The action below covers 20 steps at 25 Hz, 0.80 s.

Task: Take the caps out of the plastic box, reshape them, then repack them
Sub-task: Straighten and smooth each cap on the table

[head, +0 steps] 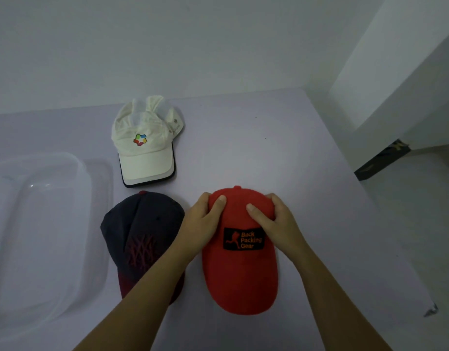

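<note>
We grip the red cap (239, 272), patch reading "Back Packing Gear", on the table (281, 148): left hand (202, 222) and right hand (276, 221) curl round its crown. Beside it lie the dark cap (139, 231), the white cap (145, 140) and the clear plastic box (41, 224).

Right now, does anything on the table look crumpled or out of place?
The white cap at the far side has a creased, sagging crown, its rear flaps sticking up. The red cap and dark cap look rounded.

matt cloth red cap (239, 269), glossy clear plastic box (48, 224)
</note>
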### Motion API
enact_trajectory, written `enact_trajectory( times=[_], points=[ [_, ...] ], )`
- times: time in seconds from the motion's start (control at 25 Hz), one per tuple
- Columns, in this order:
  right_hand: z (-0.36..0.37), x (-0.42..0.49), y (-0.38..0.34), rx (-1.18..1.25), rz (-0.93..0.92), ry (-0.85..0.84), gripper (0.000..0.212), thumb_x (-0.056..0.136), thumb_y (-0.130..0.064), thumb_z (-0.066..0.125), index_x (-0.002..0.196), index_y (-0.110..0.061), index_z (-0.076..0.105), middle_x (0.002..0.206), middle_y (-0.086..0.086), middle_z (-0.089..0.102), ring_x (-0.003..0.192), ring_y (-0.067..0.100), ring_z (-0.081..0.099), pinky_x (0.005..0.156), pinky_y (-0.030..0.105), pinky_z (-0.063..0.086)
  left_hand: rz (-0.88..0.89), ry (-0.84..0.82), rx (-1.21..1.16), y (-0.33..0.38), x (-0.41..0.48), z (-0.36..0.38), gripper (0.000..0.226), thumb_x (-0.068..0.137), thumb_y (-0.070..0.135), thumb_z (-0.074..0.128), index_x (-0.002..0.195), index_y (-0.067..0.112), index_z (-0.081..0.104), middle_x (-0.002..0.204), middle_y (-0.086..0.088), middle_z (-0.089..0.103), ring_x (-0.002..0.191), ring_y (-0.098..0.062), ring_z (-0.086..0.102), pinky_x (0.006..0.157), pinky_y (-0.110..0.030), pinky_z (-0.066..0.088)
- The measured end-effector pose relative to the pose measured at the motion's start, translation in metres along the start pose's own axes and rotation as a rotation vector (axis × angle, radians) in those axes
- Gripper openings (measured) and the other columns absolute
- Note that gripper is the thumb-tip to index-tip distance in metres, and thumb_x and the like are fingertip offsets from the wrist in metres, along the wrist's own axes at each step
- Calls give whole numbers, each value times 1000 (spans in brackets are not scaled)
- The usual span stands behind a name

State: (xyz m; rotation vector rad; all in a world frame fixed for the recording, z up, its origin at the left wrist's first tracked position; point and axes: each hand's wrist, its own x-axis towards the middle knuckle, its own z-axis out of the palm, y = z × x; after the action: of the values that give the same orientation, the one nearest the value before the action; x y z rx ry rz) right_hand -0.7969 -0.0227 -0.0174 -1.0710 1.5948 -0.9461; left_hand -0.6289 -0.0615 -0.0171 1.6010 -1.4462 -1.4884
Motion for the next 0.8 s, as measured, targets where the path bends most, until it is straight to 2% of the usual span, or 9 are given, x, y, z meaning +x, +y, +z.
enact_trajectory(
  times=[0.16, 0.24, 0.32, 0.4, 0.48, 0.56, 0.68, 0.8],
  points=[
    [-5, 15, 15, -130, 47, 11, 22, 84, -44, 62, 86, -22, 60, 81, -9, 67, 68, -5, 63, 57, 10, 46, -46, 50, 102, -16, 12, 5, 32, 90, 46, 50, 95, 16, 59, 87, 3, 66, 81, -11, 63, 72, -28, 52],
    [-8, 23, 18, -230, 69, 4, 34, 89, -49, 50, 76, -19, 59, 73, -10, 63, 61, 0, 59, 57, 11, 43, -59, 95, 117, -19, 15, 7, 33, 91, 44, 49, 92, 13, 60, 83, 2, 64, 75, -10, 59, 66, -25, 49],
    [-12, 31, 22, -323, 82, -23, 48, 95, -47, 37, 69, -11, 54, 66, -3, 55, 59, 9, 51, 57, 16, 39, -70, 133, 93, -21, 18, 9, 34, 95, 37, 44, 86, 8, 58, 72, 2, 56, 66, -11, 51, 60, -25, 41],
    [-13, 38, 24, -325, 79, -33, 49, 98, -42, 32, 84, -5, 61, 79, 6, 62, 73, 15, 57, 65, 17, 43, -92, 137, 21, -22, 22, 9, 32, 97, 30, 39, 75, 9, 52, 67, 3, 44, 63, -11, 41, 58, -25, 34],
    [-10, 45, 25, -243, 85, -35, 45, 100, -40, 29, 101, -6, 60, 98, 11, 65, 91, 24, 60, 82, 28, 48, -127, 120, -69, -21, 27, 10, 31, 97, 28, 38, 71, 15, 47, 66, 4, 41, 63, -10, 38, 58, -25, 33],
    [-5, 50, 23, -100, 119, -56, 41, 100, -41, 27, 99, -13, 58, 99, 6, 63, 91, 21, 59, 86, 33, 47, -155, 103, -175, -18, 31, 12, 31, 98, 29, 36, 71, 18, 44, 67, 4, 39, 63, -10, 36, 59, -26, 32],
    [2, 56, 22, 92, 155, -53, 36, 100, -41, 27, 101, -25, 59, 109, -2, 65, 102, 11, 61, 91, 29, 48, -141, 101, -305, -14, 35, 15, 29, 100, 24, 33, 73, 17, 40, 67, 4, 36, 62, -8, 34, 56, -22, 31],
    [4, 61, 25, 70, 151, -36, 38, 100, -39, 27, 100, -19, 60, 106, 0, 65, 99, 11, 61, 88, 28, 49, -128, 157, -328, -15, 42, 15, 32, 99, 21, 35, 67, 18, 38, 65, 5, 36, 61, -8, 33, 58, -24, 32]
  ],
)
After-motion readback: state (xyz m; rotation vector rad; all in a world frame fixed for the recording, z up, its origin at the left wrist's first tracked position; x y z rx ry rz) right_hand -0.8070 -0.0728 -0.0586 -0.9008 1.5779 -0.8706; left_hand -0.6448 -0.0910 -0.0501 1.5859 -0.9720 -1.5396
